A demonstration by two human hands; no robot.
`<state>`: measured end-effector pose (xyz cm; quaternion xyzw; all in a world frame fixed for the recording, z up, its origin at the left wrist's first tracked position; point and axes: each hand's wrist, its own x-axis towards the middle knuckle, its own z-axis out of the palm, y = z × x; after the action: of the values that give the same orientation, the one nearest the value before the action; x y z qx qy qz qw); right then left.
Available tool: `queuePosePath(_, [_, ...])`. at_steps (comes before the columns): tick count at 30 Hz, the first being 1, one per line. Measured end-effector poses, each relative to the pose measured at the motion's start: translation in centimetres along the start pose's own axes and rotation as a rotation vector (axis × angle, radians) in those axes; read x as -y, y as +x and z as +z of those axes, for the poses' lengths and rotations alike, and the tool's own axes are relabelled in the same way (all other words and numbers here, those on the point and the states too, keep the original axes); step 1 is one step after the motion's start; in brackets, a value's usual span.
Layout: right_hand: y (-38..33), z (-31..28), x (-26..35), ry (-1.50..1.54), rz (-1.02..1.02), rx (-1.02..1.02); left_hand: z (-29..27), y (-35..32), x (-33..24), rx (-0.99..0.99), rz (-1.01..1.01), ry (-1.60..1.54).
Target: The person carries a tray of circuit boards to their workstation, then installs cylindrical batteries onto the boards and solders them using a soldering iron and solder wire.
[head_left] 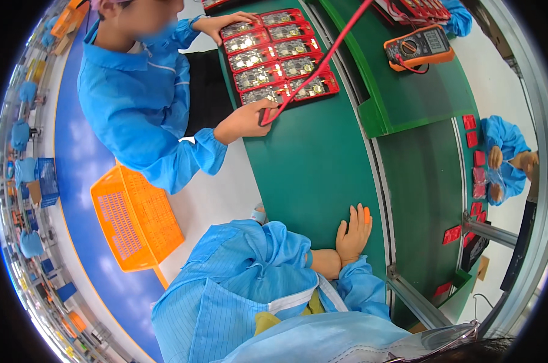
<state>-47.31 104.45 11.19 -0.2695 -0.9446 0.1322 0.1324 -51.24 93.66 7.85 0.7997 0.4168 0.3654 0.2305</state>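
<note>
My right hand (354,235) lies on the green table (313,187) near its right edge. Its fingers are stretched out, and an orange finger cot (367,215) covers one fingertip. My left forearm crosses toward it, and only the wrist and back part of my left hand (325,264) show; its fingers are hidden by my right wrist and sleeve. Farther up the table, a co-worker's hand (247,122) grips a red cable (313,75) with a dark end. That person's other hand (228,25) rests on a panel of red-framed circuit boards (256,57).
An orange multimeter (418,47) stands on the raised green shelf (431,100). An orange plastic basket (138,218) sits left of the table. A metal rail (422,299) runs at lower right. Across the bench, another person (507,160) works beside red pieces (480,158).
</note>
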Motion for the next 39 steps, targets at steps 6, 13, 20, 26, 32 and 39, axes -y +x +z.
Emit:
queuePosePath(6, [0.3,-0.1,-0.3,0.021,0.002,-0.001,-0.1,0.3,0.1,0.060,-0.038,-0.017])
queuePosePath(13, [-0.3,-0.2,-0.2,0.044,0.006,-0.006,-0.3,0.3,-0.6,0.001,-0.038,-0.037])
queuePosePath(20, [0.7,-0.3,-0.3,0.074,0.002,-0.024,-0.5,0.4,-0.1,0.022,-0.093,-0.068])
queuePosePath(26, [2.4,-0.8,-1.5,0.066,-0.003,-0.052,-1.2,2.0,1.3,0.010,-0.098,-0.043])
queuePosePath(32, [2.1,-0.6,-1.6,0.047,-0.020,-0.083,-2.0,2.1,1.3,-0.006,-0.092,-0.028])
queuePosePath(39, [1.3,0.4,-0.6,0.065,-0.015,-0.082,-2.6,0.9,0.6,0.024,-0.098,-0.088])
